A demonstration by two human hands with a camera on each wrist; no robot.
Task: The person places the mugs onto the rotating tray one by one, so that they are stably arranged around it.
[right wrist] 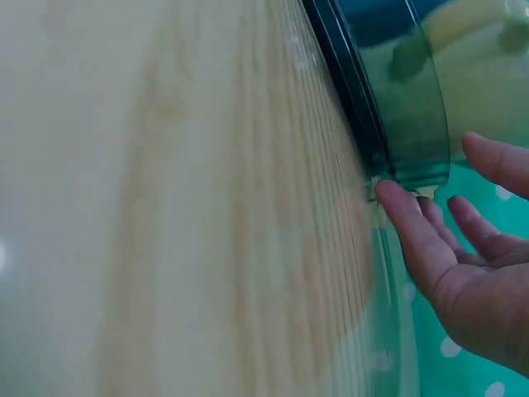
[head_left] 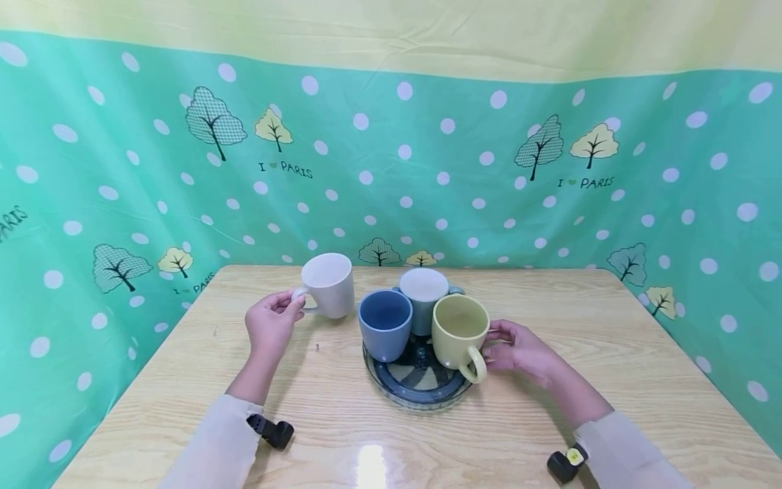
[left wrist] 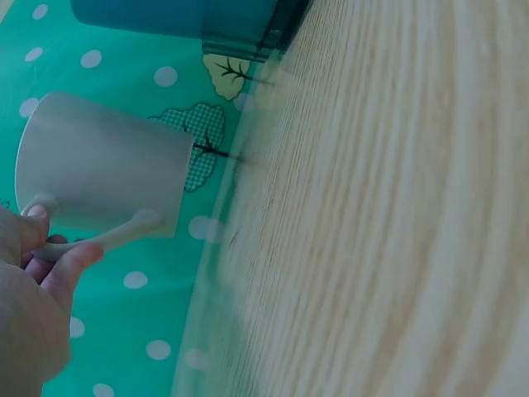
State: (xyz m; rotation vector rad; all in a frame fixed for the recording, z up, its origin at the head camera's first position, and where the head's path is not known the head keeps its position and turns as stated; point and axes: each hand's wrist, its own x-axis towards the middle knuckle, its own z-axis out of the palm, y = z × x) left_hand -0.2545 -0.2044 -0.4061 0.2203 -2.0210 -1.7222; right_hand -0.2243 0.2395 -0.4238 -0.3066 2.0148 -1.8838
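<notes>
My left hand [head_left: 273, 324] pinches the handle of a white mug [head_left: 332, 288] between thumb and fingers. In the left wrist view that mug [left wrist: 107, 161] hangs above the tabletop, left of the tray. A round tray [head_left: 421, 394] with a clear wall and dark blue base carries a blue mug [head_left: 383, 329], a yellow mug [head_left: 452, 339] and a grey-blue mug with a pale inside [head_left: 423, 299]. My right hand [head_left: 519, 353] is at the tray's right side, beside the yellow mug. In the right wrist view its loosely bent fingers [right wrist: 413, 223] are right at the clear wall [right wrist: 413, 116].
A light wood-grain table [head_left: 305, 421] lies under everything. Behind and beside it hangs a green curtain [head_left: 342, 149] with white dots and printed trees. A black wrist camera [head_left: 275, 432] sits on the left wrist and another [head_left: 565, 465] on the right.
</notes>
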